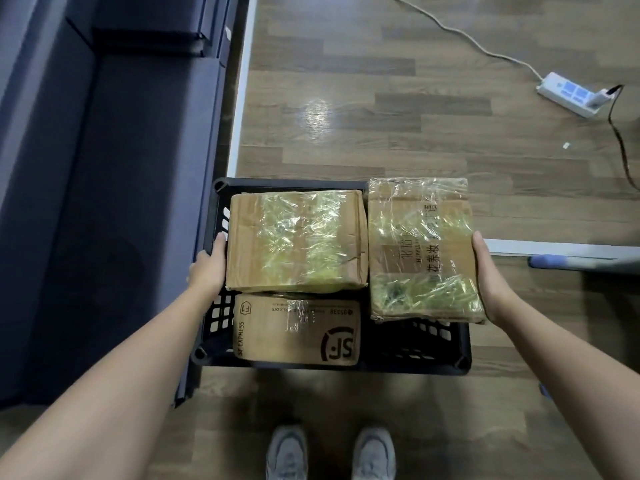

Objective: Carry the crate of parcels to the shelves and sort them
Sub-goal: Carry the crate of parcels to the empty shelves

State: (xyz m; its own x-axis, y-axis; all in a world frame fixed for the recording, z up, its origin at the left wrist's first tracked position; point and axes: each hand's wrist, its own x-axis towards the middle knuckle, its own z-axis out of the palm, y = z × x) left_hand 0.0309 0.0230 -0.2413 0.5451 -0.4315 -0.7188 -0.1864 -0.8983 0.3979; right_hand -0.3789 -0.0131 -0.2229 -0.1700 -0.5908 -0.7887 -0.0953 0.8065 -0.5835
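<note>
The black plastic crate [221,327] is held up in front of the person, above the wood-plank floor [398,133], its latticed walls showing at the near corners. Three cardboard parcels fill it: a tape-wrapped box [296,242] at the far left, an SF Express box [298,332] nearer the body on the left, partly tucked under it, and a taller taped box with printed characters [422,251] along the right side, overhanging the crate's right wall. The left hand [209,268] is closed on the crate's left rim, thumb pressed beside the far-left parcel. The right hand [488,275] lies flat against the right parcel's side; its fingers are hidden, so I cannot tell what they grip. Grey sneakers [330,455] stand below. A dark blue sofa [104,168] sits to the left, and a white power strip [571,93] lies on the floor far right.
</note>
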